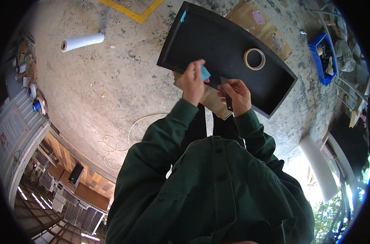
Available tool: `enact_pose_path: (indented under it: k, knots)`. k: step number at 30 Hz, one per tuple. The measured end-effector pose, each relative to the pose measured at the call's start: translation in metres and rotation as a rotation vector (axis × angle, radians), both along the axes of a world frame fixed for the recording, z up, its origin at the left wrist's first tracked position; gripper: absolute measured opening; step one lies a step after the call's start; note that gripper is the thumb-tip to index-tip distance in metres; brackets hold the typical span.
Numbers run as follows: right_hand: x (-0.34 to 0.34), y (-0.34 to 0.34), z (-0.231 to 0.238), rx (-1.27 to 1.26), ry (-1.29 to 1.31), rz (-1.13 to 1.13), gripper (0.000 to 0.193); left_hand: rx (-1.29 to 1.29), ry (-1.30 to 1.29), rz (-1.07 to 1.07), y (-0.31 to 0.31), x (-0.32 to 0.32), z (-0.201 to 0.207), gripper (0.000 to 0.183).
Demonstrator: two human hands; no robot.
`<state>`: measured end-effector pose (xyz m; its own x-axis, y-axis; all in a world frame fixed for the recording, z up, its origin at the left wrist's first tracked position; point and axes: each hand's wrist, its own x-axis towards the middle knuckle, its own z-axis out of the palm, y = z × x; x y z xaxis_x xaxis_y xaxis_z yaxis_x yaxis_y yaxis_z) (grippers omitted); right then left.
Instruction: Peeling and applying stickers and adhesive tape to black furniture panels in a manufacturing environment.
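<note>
A black shallow tray-like panel with raised edges [217, 44] lies on cardboard before me. My left hand [193, 83] is closed on a small light-blue piece [205, 73], held over the panel's near edge; whether it is tape or a pad I cannot tell. Between the fingers of my right hand [238, 95] is a putty knife [229, 101], with a dark handle and a thin blade pointing away from me over the near edge. A roll of tape [254, 59] rests flat on the panel, to the right. A strip of blue tape [183, 16] sticks at the far left corner.
Cardboard [270, 30] extends under and behind the panel. A roll of clear wrap [82, 42] lies on the concrete floor at the left. A blue crate [323, 59] with odds and ends stands right, beside metal frames. A thin cable [130, 130] loops on the floor to my left.
</note>
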<state>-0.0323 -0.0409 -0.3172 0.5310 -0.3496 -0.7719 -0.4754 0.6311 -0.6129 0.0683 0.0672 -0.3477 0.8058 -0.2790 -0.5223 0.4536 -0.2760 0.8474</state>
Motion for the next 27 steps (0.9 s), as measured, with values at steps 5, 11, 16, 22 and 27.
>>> enact_pose_path:
  k: [5,11,16,22,27]
  knots:
    - [-0.063,-0.054,-0.028,-0.288,0.031,-0.073,0.021,-0.185,-0.044,0.012,0.027,0.048,-0.004,0.029]
    - [-0.182,-0.141,-0.072,-0.767,0.442,-0.202,0.024,0.395,-0.404,-0.04,0.036,0.127,-0.03,0.045]
    - [-0.221,-0.17,-0.094,-1.123,0.701,0.177,0.048,0.86,-0.491,-0.647,0.021,0.159,-0.038,0.064]
    - [-0.198,-0.181,-0.11,-1.008,0.779,0.338,0.052,1.204,-0.5,-0.816,0.007,0.158,-0.039,0.055]
    - [-0.186,-0.197,-0.115,-0.993,0.857,0.349,0.041,1.197,-0.512,-0.846,0.033,0.146,-0.055,0.055]
